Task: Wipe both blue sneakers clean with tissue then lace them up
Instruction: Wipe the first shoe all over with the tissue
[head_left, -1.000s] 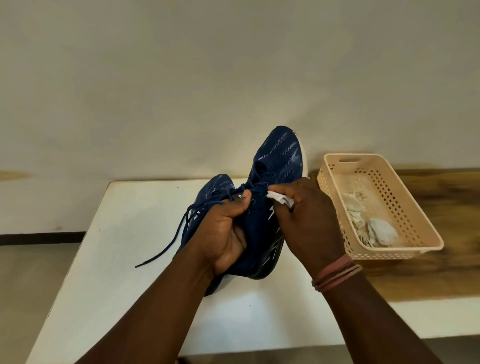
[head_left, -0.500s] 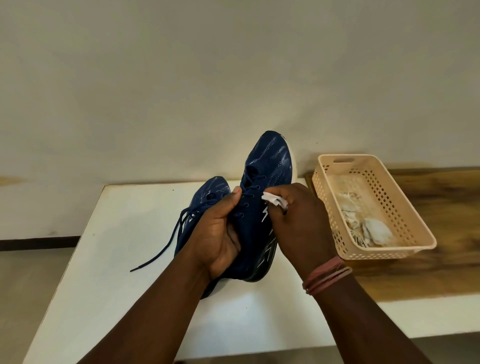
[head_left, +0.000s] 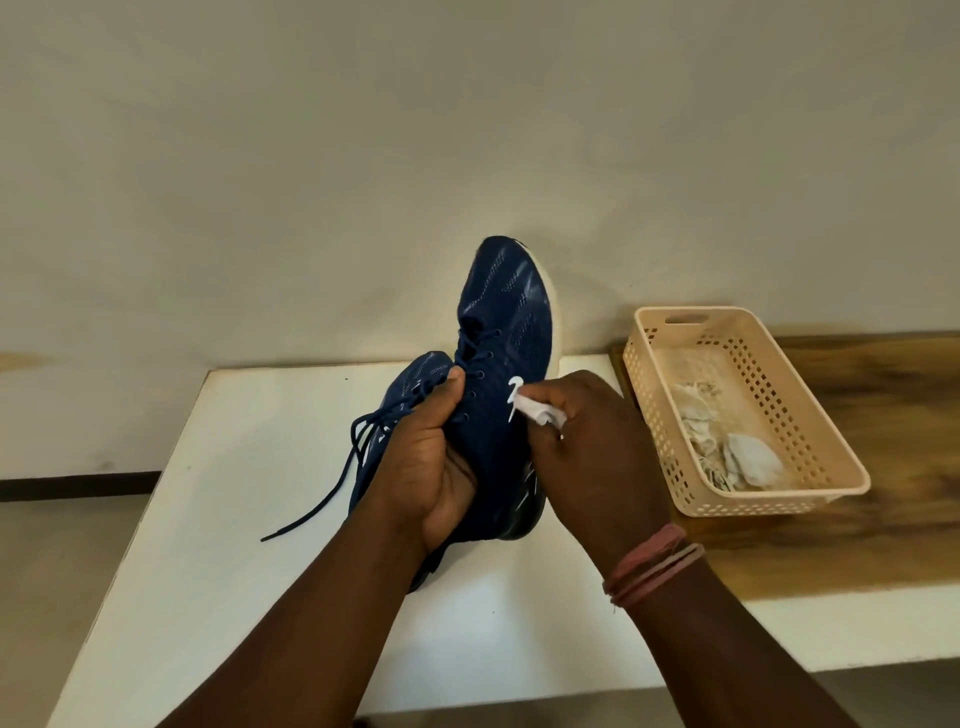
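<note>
Sneaker one (head_left: 506, 332), dark blue with a white sole edge, is raised above the white table (head_left: 249, 467) with its toe pointing up toward the wall and its heel low, near the table top. Your left hand (head_left: 426, 462) grasps it at the collar, fingers curled inside the opening and thumb pressed on the eyelet row. Your right hand (head_left: 597, 452) pinches a folded white tissue (head_left: 537, 413) and holds it against the sneaker's side, just beside the white logo mark. Pink bands (head_left: 654, 569) circle your right wrist.

Sneaker two (head_left: 415, 379) lies on the table behind and to the left of the raised sneaker, largely hidden by your left hand; its dark laces (head_left: 332, 478) are loose and trail leftward across the table top, one end lying near the table's left edge.

To the right of the raised sneaker a beige perforated basket (head_left: 779, 410) stands on a wooden surface (head_left: 883, 467) adjoining the table. Crumpled tissues (head_left: 748, 457) lie inside the basket toward its near end. Whether these are soiled cannot be told with certainty, though some show dark marks.
</note>
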